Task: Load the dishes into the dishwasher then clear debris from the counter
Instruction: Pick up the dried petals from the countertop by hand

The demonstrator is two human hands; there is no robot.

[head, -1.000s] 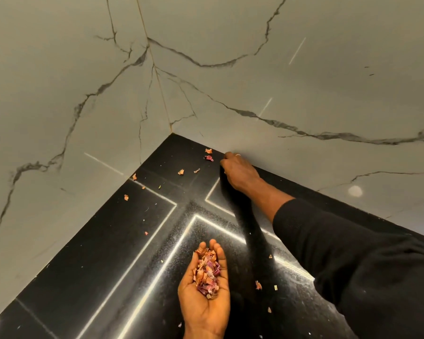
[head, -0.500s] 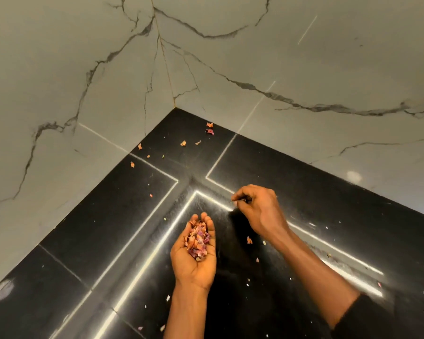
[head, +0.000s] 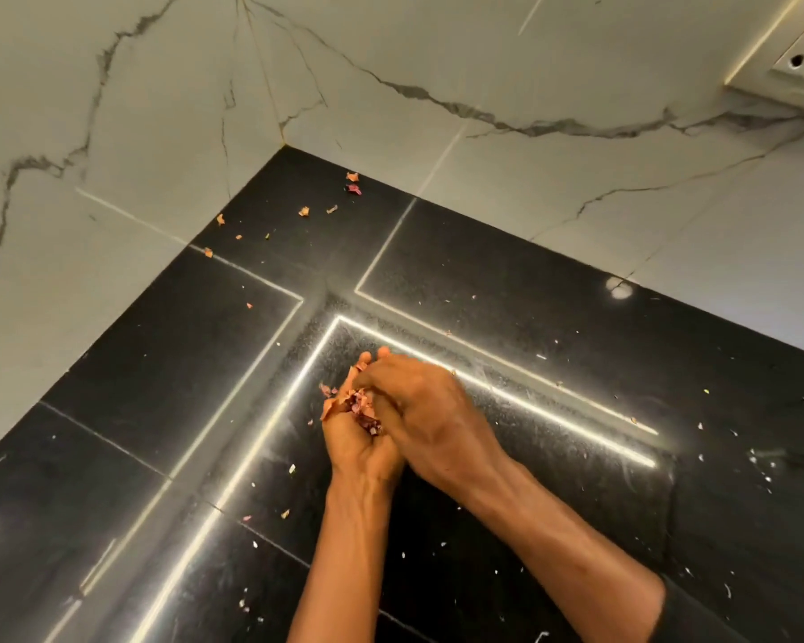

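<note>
My left hand (head: 359, 450) lies palm up over the black counter (head: 553, 290), fingers fairly straight, carrying a pile of pink and orange peel scraps (head: 354, 405). My right hand (head: 425, 410) sits on top of it from the right, its fingers curled down into the pile with the tips hidden. Loose scraps (head: 353, 183) lie near the back corner, and more scraps (head: 303, 211) are scattered left of them. Small white flecks dot the counter on the right and near me.
Marble-look wall tiles (head: 112, 132) enclose the counter at the back left and back right, meeting in a corner. A white wall socket (head: 799, 62) is at the top right. Bright light strips reflect off the counter surface.
My right hand pulled back from the back wall, pinching a scrap, and came over my left palm. The view tilted down and shifted right, bringing the socket into view.
</note>
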